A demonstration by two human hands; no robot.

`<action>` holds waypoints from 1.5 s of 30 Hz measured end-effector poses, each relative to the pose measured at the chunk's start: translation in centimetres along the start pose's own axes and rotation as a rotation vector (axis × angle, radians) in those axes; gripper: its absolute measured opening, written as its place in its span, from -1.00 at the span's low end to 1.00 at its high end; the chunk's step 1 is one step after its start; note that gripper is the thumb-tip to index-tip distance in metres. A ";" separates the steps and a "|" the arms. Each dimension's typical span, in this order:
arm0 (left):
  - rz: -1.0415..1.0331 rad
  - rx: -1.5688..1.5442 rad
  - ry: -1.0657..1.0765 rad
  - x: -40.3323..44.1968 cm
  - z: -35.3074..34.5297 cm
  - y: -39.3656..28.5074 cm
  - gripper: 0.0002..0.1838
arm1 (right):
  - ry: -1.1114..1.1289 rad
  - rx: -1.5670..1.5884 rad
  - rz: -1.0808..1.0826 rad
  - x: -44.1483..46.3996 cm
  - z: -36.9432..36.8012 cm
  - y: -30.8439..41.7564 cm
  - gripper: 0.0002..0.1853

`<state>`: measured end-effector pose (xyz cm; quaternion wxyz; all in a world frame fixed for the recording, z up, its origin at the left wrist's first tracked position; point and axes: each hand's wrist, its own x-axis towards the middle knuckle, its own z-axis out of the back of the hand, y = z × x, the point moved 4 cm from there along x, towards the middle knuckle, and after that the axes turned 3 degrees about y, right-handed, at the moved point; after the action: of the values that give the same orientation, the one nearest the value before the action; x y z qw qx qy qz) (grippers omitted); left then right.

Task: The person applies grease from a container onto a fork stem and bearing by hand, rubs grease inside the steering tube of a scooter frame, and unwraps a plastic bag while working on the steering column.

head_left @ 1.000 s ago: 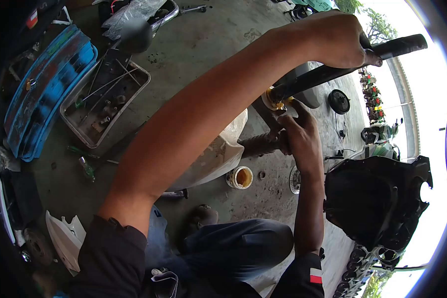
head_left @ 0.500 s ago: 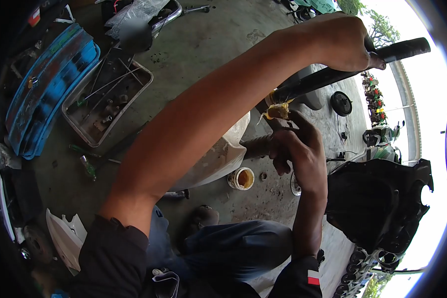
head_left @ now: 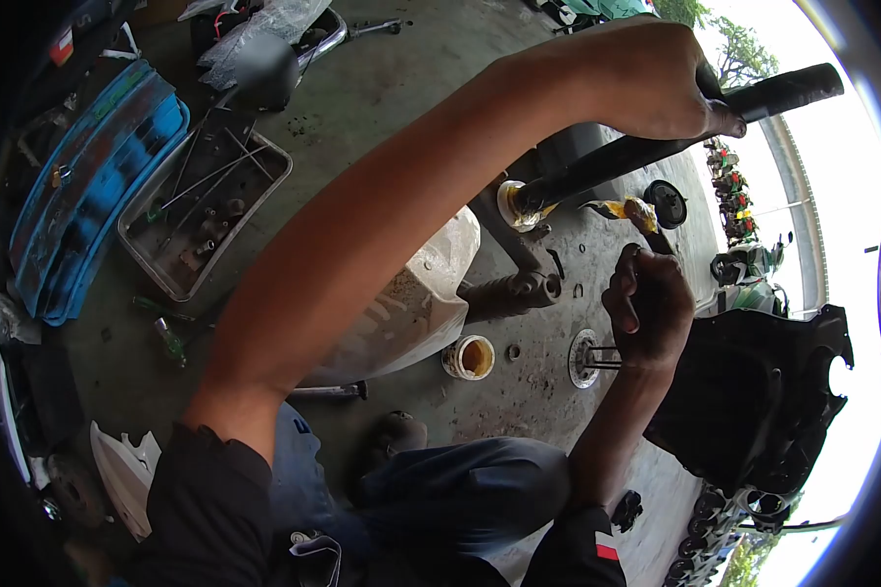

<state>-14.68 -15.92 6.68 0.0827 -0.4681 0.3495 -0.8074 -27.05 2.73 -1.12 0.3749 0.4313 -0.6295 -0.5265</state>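
My left hand [head_left: 710,103] is closed around a long black tube [head_left: 607,164], near its upper end. The tube slants down to a pale ring [head_left: 512,207] smeared with yellow grease. To the right of the tube, my right hand [head_left: 653,298] is in the air with one finger stretched out and the others curled. A lump of yellow-brown grease [head_left: 640,215] clings to that finger. Below the ring is a dark metal frame tube [head_left: 519,293], beside a dirty pale cover [head_left: 401,318]. An open tub of yellow grease [head_left: 470,358] is on the floor.
A metal tray [head_left: 282,176] of tools and parts lies at the left beside a blue panel [head_left: 98,186]. A large black plastic part [head_left: 744,391] stands at the right. A disc [head_left: 584,359] with rods and a black round part [head_left: 665,203] lie on the floor.
My right hand has moved right, away from the greased ring and the frame tube, carrying grease on its finger. My left hand still grips the black tube.
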 end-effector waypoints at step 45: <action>-0.105 0.198 0.079 -5.0 2.9 -9.0 -0.54 | 0.724 -1.232 0.699 4.5 0.9 -5.7 -0.19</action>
<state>-7.80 -8.32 9.87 0.0722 -0.4432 0.2460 -0.8590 -28.55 -1.60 -6.80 0.8708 0.0682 -0.1630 -0.4588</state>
